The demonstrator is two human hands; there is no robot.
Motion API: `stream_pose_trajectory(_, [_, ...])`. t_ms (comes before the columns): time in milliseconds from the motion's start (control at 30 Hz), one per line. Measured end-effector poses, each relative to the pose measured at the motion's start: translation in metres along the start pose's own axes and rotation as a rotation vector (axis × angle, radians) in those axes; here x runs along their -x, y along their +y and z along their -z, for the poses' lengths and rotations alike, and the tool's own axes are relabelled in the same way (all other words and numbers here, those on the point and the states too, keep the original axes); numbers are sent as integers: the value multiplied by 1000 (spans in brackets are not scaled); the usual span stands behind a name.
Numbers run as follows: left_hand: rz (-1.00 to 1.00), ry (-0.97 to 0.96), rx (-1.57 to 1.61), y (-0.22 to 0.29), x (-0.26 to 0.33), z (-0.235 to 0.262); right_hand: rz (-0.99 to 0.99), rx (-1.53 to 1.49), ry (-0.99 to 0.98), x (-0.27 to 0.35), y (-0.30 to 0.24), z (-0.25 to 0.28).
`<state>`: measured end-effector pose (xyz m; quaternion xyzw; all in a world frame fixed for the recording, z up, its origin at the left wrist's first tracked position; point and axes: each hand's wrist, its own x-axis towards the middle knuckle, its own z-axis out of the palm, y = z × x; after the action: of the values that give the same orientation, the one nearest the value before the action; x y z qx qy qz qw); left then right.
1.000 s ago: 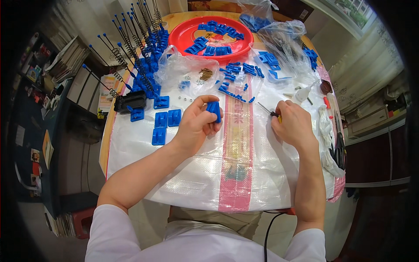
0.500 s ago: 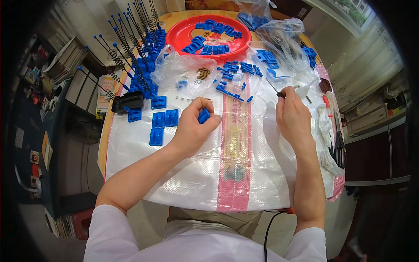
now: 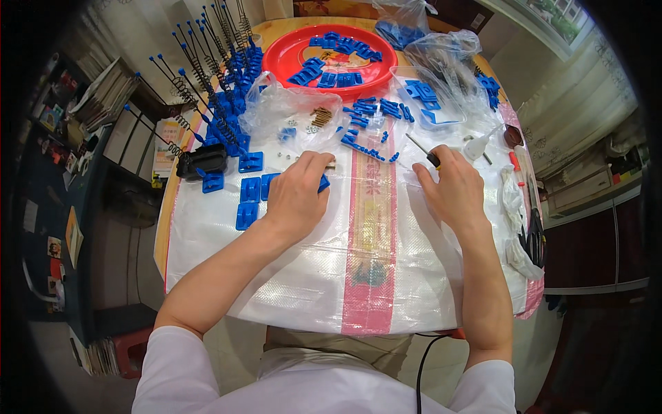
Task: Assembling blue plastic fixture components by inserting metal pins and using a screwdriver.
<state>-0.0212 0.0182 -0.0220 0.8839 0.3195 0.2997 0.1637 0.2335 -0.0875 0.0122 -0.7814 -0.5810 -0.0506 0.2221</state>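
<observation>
My left hand (image 3: 298, 194) is closed around a small blue plastic part (image 3: 324, 183), most of it hidden by the fingers. A small brass-coloured bit (image 3: 331, 165) shows at its fingertips. In my right hand (image 3: 452, 190) is a screwdriver (image 3: 418, 144), its thin metal shaft pointing up and to the left. Beside my left hand, several blue square plastic bases (image 3: 247, 215) lie on the white woven sheet (image 3: 296, 283). Beyond that hand, brass screws (image 3: 321, 116) and small nuts (image 3: 291, 124) rest on a clear plastic bag (image 3: 255, 110).
Blue bases with springs and rods (image 3: 227, 114) crowd the far left by a black part (image 3: 201, 161). A red basin (image 3: 276, 58) of blue parts stands at the back. Loose blue pieces (image 3: 372, 110), a clear tray (image 3: 448, 114), a white bottle (image 3: 477, 146) and black scissors (image 3: 535, 238) lie around.
My left hand has turned palm-down, covering more of the blue part. My right hand has shifted slightly nearer and left, with the screwdriver moving left and tilting lower.
</observation>
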Motion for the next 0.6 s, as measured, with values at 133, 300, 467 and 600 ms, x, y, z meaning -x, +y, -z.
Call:
stream_pose_trajectory(133, [-19,16,-64,-1,0,-2,7,-13,-18,0,-2,0])
stream_pose_trajectory(300, [43,-13,-119,-4,-5,-5,13,-12,-20,1,-5,1])
stream_pose_trajectory(467, [24,-31,-100,-6,-5,-8,36,-29,-25,3,-11,3])
stream_pose_trajectory(600, [-5,-46,-121,-2,-4,-7,65,-48,-55,6,-12,1])
